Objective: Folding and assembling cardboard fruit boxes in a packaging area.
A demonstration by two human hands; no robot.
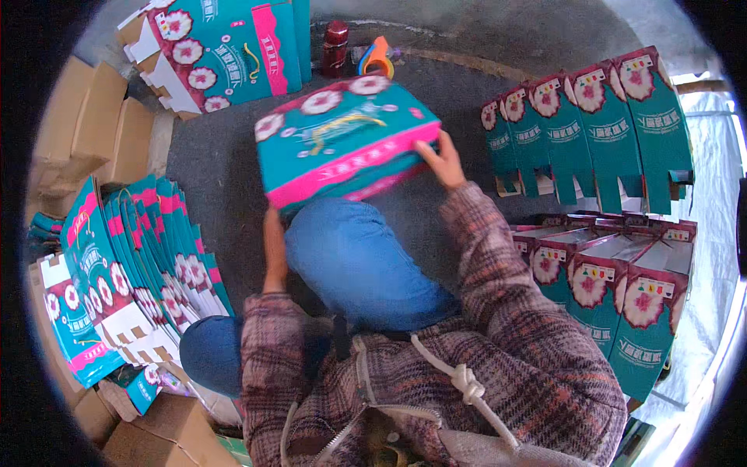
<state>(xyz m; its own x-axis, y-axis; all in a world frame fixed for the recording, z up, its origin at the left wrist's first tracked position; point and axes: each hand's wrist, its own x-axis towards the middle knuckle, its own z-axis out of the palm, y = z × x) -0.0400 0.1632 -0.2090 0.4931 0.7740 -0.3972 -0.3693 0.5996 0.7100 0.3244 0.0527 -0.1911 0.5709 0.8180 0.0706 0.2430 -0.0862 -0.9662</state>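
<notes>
Gripping the teal-and-pink box [350, 140] by its right end, fingers slightly parted, is the right hand [443, 162]; the left hand [274, 243] meets its near-left corner, finger spread hidden.

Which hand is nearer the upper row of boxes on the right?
Right. The right hand, at the right end of the held box, is left of the upper row of boxes; the left hand, at the box's near left corner, is farther away.

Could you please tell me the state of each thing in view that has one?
Box: held up, formed into shape, tilted
Right grip: closed on the box's right end
Left grip: at its near left corner, fingers hidden
Left-side cartons: folded flat, bunched together
Right-side boxes: standing in rows
Bottle: upright, capped
White drawstring: knotted
</notes>
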